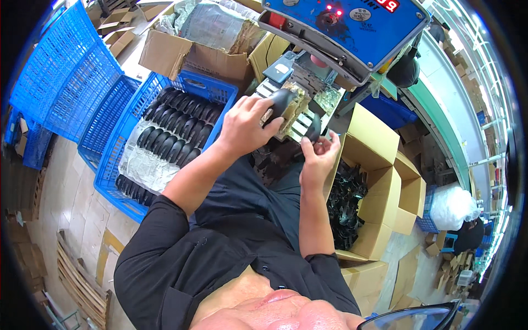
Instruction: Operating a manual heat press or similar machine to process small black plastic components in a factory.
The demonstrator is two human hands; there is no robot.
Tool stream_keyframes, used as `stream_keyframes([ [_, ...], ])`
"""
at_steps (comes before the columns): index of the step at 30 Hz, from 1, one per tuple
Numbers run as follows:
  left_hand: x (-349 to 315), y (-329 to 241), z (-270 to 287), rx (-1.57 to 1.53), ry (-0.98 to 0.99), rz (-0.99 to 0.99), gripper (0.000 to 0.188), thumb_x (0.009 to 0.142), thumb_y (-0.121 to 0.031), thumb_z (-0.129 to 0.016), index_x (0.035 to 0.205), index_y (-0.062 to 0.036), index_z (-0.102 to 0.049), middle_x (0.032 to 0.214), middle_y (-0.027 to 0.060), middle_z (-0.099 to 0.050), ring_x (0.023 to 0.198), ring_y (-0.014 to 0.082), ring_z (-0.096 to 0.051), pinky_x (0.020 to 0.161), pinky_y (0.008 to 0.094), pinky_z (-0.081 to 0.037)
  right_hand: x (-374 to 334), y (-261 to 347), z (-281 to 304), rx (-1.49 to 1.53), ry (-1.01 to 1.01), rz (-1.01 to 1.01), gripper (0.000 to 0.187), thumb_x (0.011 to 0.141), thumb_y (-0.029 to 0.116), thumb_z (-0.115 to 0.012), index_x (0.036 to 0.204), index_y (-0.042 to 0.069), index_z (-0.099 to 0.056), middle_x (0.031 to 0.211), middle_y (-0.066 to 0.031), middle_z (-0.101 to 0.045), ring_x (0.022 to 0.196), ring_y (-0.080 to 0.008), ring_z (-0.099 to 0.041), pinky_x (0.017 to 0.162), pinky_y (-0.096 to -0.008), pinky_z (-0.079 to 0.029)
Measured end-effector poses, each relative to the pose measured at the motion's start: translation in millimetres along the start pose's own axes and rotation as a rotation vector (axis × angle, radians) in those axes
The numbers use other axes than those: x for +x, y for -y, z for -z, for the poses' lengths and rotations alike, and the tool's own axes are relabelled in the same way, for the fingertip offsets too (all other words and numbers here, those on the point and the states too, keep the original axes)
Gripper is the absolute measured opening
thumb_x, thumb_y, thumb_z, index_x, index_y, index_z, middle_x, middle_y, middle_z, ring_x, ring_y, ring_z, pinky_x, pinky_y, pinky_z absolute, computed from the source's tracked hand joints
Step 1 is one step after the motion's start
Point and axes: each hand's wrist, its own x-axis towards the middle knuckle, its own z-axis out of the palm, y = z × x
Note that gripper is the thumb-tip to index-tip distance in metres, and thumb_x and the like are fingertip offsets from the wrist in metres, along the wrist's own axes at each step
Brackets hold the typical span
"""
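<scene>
My left hand (245, 124) is closed round a glossy black curved shell (281, 101), shaped like a computer mouse cover, at the left of the machine's work area. To its right, the thumb and fingers of my right hand (320, 158) pinch the near end of a second black shell (313, 129). That shell is beside a white slotted fixture (300, 127); whether it touches the fixture I cannot tell. Between the two shells stands a worn, tape-covered brownish block (297, 104). A pinkish rounded pad (318, 60) hangs above, under the machine head.
A blue machine panel (357, 27) with red lights overhangs the work area. At left, a blue crate (113, 179) holds rows of black shells on pale wrapping. An open cardboard box (379, 206) of black parts stands at right. Stacked blue baskets (66, 77) rise far left.
</scene>
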Motion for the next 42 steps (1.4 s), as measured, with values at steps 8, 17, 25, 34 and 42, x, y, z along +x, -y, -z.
stream_keyframes([
  [8,5.4,2.4,-48.7,0.129,-0.032,-0.071,0.037,0.082,-0.027,-0.090,0.108,-0.0052,-0.076,0.104,0.0090,-0.077,0.092,0.0301,-0.072,0.077,0.0401,-0.061,-46.2,-8.3,74.4,-0.135,-0.060,-0.118,0.078,0.085,-0.004,-0.085,0.151,0.004,-0.043,0.116,-0.0056,-0.057,0.101,-0.0125,-0.058,0.092,-0.0287,-0.053],
  [17,7.9,-14.4,-36.3,0.153,0.017,-0.068,0.042,0.088,-0.029,-0.088,0.118,-0.0047,-0.072,0.124,0.0170,-0.071,0.113,0.0395,-0.066,0.099,0.0480,-0.054,-29.4,20.3,53.0,-0.457,0.014,0.062,0.088,0.086,0.012,-0.090,0.156,-0.002,-0.039,0.120,-0.0059,-0.062,0.103,-0.0146,-0.062,0.094,-0.0301,-0.052],
  [25,-68.5,-73.0,-66.7,-1.038,0.633,0.756,0.042,0.103,-0.028,-0.076,0.124,0.0080,-0.072,0.106,0.0105,-0.078,0.092,0.0142,-0.071,0.085,0.0327,-0.058,-46.0,27.1,66.6,-0.677,0.011,0.249,0.090,0.084,0.013,-0.090,0.157,-0.004,-0.040,0.119,-0.0134,-0.062,0.104,-0.0230,-0.064,0.094,-0.0358,-0.056],
  [34,-104.9,-93.4,-94.3,-1.133,0.925,0.956,0.021,0.105,-0.020,-0.073,0.105,0.0009,-0.076,0.089,-0.0006,-0.070,0.080,0.0066,-0.060,0.073,0.0252,-0.050,-83.1,7.1,112.0,-0.644,0.000,0.146,0.087,0.082,-0.004,-0.085,0.158,0.001,-0.042,0.119,-0.0134,-0.060,0.103,-0.0224,-0.064,0.091,-0.0355,-0.057],
  [42,-121.7,-92.0,-99.0,-0.989,0.937,0.831,0.024,0.103,-0.016,-0.074,0.111,0.0059,-0.077,0.091,0.0017,-0.074,0.084,0.0075,-0.063,0.077,0.0285,-0.054,-100.2,-3.8,128.7,-0.450,-0.043,0.086,0.068,0.094,-0.008,-0.073,0.155,0.002,-0.045,0.115,-0.0099,-0.067,0.092,-0.0153,-0.068,0.083,-0.0304,-0.057],
])
